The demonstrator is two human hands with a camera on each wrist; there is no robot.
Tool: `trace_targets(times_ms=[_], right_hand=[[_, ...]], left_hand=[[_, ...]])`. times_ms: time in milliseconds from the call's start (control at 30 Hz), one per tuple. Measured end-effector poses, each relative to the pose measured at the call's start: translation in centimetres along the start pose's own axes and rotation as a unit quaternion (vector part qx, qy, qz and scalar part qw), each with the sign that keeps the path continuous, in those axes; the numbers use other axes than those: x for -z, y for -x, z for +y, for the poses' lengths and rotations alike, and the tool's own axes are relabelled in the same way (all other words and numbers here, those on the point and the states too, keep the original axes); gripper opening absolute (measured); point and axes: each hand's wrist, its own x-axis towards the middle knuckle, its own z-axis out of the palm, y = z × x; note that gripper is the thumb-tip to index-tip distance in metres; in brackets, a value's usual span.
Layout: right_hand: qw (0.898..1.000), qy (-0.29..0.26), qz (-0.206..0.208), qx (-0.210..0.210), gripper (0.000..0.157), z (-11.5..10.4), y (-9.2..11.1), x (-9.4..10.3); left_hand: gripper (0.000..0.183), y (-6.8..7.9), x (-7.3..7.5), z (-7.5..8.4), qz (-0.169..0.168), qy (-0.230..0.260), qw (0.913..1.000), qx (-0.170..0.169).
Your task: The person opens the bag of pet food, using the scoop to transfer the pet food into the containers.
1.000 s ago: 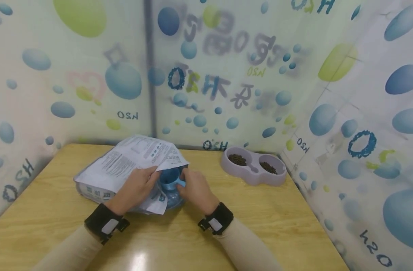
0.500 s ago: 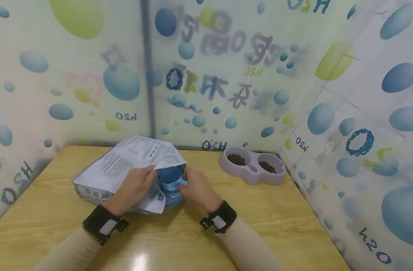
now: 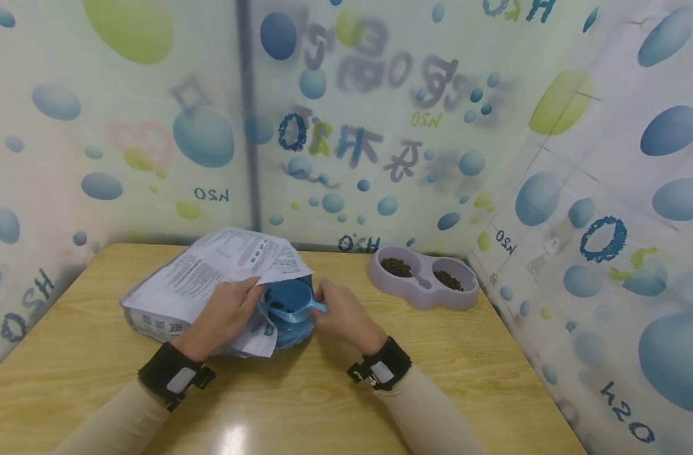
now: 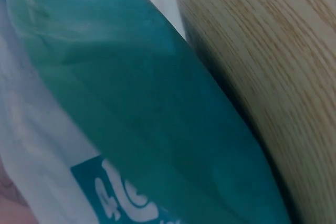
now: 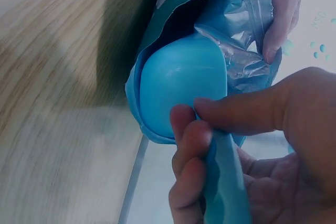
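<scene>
A white pet food bag [image 3: 181,284] lies on the table with its mouth facing right. My left hand [image 3: 224,316] grips the bag's edge beside the opening. In the left wrist view the bag's green side [image 4: 157,98] fills most of the frame, and only a bit of hand shows at the corner. A blue scoop [image 3: 289,296] sits at the bag's mouth with a few dark pieces of kibble in it. My right hand [image 3: 346,319] holds the scoop by its handle; the right wrist view shows fingers and thumb around that handle [image 5: 226,182]. The bag's inside is mostly hidden.
On the wooden table [image 3: 437,392], toward the back right, stands a lilac double bowl [image 3: 423,294] with brown kibble in both hollows. Patterned walls [image 3: 335,158] border the table at the back and sides.
My right hand has drawn the scoop slightly to the right, out toward the bag's mouth, and more of the scoop shows. The left hand keeps its grip on the bag's edge.
</scene>
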Motion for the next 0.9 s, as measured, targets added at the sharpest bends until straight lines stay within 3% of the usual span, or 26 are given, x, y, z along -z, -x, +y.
trace_targets(times_ms=[900], right_hand=[[0.999,-0.023,-0.039,0.03,0.018,3.0,0.8,2.4]], left_hand=[[0.047,-0.2,0.0,0.0,-0.01,-0.003,0.9999,0.009]])
